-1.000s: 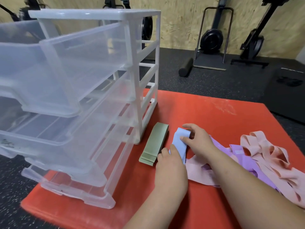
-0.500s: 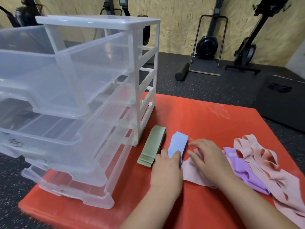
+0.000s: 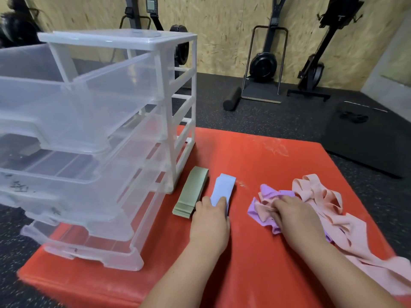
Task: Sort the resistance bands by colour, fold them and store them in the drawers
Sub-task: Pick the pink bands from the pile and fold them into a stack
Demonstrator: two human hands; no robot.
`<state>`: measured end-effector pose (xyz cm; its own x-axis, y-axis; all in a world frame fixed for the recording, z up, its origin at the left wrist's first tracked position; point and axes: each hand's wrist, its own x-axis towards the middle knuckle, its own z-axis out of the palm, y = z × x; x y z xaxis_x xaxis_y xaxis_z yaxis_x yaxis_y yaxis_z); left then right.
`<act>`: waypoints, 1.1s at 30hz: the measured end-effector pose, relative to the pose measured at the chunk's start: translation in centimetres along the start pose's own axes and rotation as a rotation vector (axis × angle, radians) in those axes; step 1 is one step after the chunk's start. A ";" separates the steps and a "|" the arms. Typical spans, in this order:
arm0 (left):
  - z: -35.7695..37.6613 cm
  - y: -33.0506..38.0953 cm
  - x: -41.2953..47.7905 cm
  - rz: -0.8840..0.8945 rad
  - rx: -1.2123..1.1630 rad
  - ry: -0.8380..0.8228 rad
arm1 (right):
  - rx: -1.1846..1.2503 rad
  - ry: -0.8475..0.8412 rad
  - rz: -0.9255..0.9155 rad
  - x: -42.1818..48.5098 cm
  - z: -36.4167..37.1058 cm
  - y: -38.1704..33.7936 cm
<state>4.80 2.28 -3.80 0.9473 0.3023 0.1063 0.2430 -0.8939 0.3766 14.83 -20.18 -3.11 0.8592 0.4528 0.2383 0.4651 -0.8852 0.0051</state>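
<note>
Both your arms are bare as far up as the view shows, from the near edge to the wrists. Your left hand (image 3: 209, 221) and right hand (image 3: 295, 215) are bare as well; the fingernails are too small to make out.

The drawer unit (image 3: 173, 130) stands on the left of the mat (image 3: 255, 152), the first folded stack (image 3: 193, 190) just right of it, the second folded stack (image 3: 223, 187) next, its near end under the left hand (image 3: 209, 221), and the loose band heap (image 3: 315, 194) farther right under the right hand (image 3: 295, 214).
</note>
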 end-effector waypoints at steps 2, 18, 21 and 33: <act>-0.1 0.2 -0.2 -0.006 0.007 -0.011 | -0.042 0.069 0.007 -1.0 0.0 0.9; -1.4 4.2 -5.9 0.309 -0.064 -0.038 | 0.128 0.040 0.221 -11.4 -2.5 1.9; -1.7 5.1 -7.3 0.317 -0.159 -0.101 | 0.229 -0.024 0.279 -12.7 -4.3 2.0; -1.4 7.1 -11.1 0.351 -0.192 -0.131 | 0.348 -0.002 0.413 -14.9 -9.0 3.9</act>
<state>-4.26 -6.92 -1.02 0.9872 -0.0656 0.1453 -0.1310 -0.8533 0.5047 1.90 -31.34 2.05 0.9858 0.0751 0.1502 0.1313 -0.9023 -0.4107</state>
